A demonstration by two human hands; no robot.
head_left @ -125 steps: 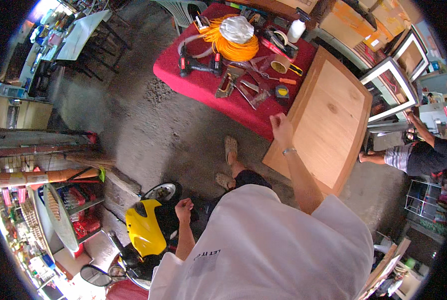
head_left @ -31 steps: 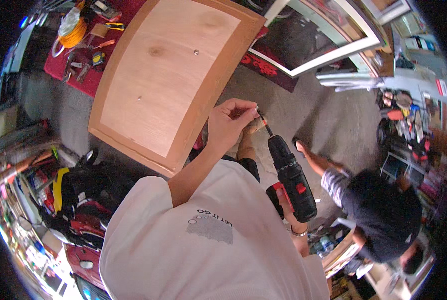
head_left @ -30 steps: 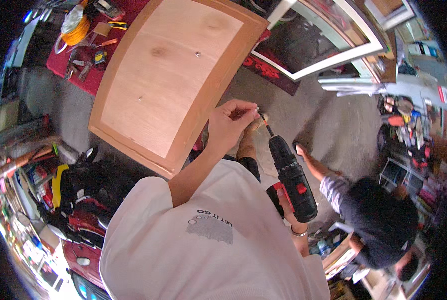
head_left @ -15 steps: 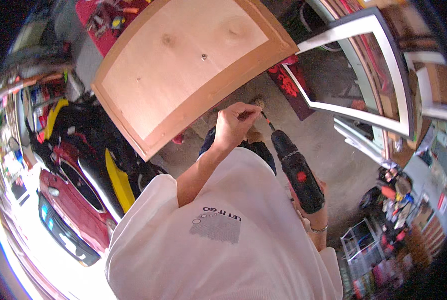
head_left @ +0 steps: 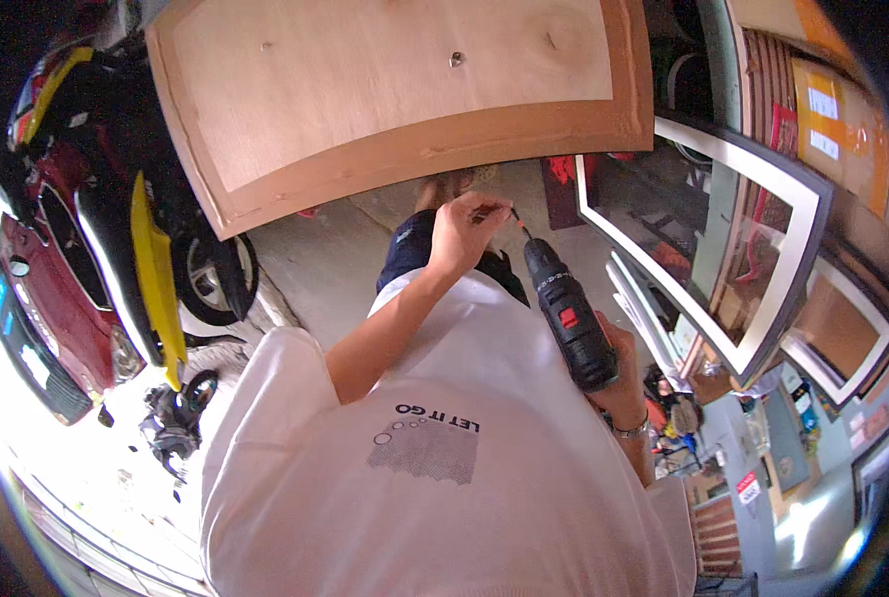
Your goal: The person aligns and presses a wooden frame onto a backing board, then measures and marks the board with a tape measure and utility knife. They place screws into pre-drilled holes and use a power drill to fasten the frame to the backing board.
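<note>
My right hand (head_left: 618, 378) is wrapped round the grip of a black cordless drill (head_left: 569, 318) with a red patch on its body. The drill tilts up and to the left, and a thin bit (head_left: 521, 225) sticks out of its front end. At the bit's tip, my left hand (head_left: 461, 234) has thumb and fingers pinched together; whatever lies between them is too small to make out. Beyond both hands stands a pale plywood panel (head_left: 385, 85) with a brown border. A small metal piece (head_left: 456, 60) sits on the panel's face, apart from my hands.
To the right leans a white-and-black framed glass pane (head_left: 703, 234), with cardboard boxes (head_left: 842, 129) behind it. On the left are a yellow-and-black motorbike (head_left: 151, 269) and a red car (head_left: 56, 289). Concrete floor (head_left: 350, 244) shows below the panel.
My view has swung to the right, so the motorbike and car sit further left and more of the glass pane shows. Both hands and the drill stay together in much the same pose.
</note>
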